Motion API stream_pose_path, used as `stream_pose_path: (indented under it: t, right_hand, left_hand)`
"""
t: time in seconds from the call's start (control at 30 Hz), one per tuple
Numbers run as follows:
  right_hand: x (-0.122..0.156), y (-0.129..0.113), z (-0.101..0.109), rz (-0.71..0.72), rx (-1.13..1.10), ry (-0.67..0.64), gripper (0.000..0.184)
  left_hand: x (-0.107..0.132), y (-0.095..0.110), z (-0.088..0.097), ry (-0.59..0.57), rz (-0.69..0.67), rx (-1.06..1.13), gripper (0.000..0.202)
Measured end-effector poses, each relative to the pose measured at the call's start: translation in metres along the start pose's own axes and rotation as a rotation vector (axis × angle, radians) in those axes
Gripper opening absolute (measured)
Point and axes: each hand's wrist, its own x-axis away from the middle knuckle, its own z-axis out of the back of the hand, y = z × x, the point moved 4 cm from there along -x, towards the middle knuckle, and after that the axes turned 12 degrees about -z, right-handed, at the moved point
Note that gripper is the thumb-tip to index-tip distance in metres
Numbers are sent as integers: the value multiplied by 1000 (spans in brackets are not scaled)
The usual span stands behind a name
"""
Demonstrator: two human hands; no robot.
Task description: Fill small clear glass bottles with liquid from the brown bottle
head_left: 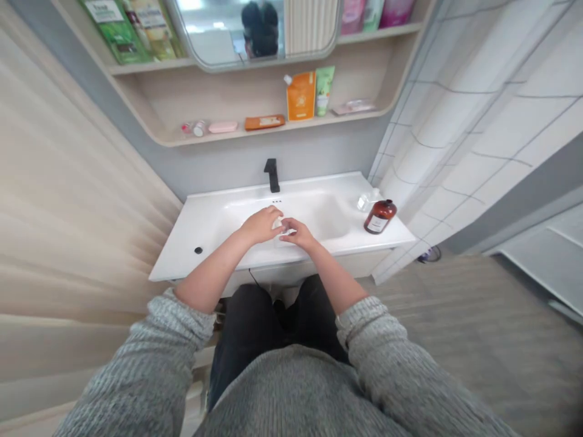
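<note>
Over the front part of the white sink point(328, 213), my two hands meet around a small object point(277, 223). It looks white on its left side and clear toward the right; its kind is mostly hidden by my fingers. My left hand point(261, 226) curls its fingers over the white part from the left. From the other side, my right hand point(298, 233) pinches the clear part between thumb and fingers. A black faucet point(272, 176) stands behind them at the back of the basin.
On the counter's right end are a brown bottle point(379, 216) and a clear bottle point(368, 199). A black round plug point(198, 250) is at the left. Above, a shelf point(214, 141) holds an orange pouch point(301, 97), a green tube point(323, 91) and several small items under a mirror point(218, 36).
</note>
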Motion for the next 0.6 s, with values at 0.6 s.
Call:
stream_pose_path:
  t: [0.6]
  right_hand:
    - [1, -2, -1, -30, 5, -38, 77]
  left_hand:
    - [-6, 1, -1, -224, 114, -53, 31]
